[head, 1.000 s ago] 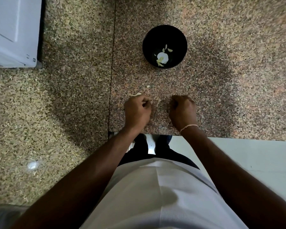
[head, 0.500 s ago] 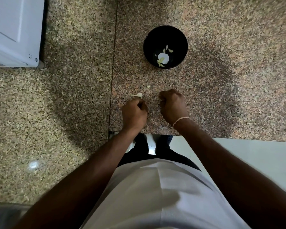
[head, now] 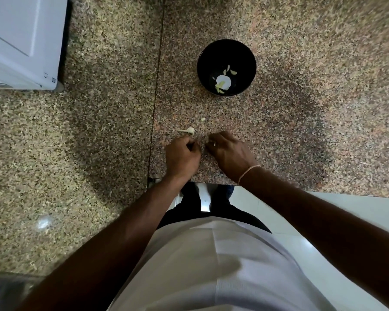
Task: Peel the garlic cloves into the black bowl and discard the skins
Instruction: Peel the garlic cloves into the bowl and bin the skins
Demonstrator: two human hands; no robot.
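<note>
Resting low on the speckled granite counter (head: 301, 135), both hands are sitting close together near its front edge. Left hand (head: 182, 157) is curling into a loose fist, fingers tucked under; what it is gripping, if anything, is hidden. Right hand (head: 228, 151) is lying knuckles-up with fingers bent toward the left hand, fingertips down at the stone; cannot tell whether it is pinching anything. A thin band (head: 248, 172) is circling the right wrist.

Just beyond the left hand's knuckles, a pale garlic piece with a thin tail (head: 189, 130) is lying on the counter, apart from the hand. A smaller pale scrap (head: 202, 119) is lying a little farther out.

Black bowl (head: 226, 67) is standing well beyond the hands, holding a white garlic piece and several yellowish bits at its bottom. A white appliance (head: 20, 41) is occupying the far left corner.
</note>
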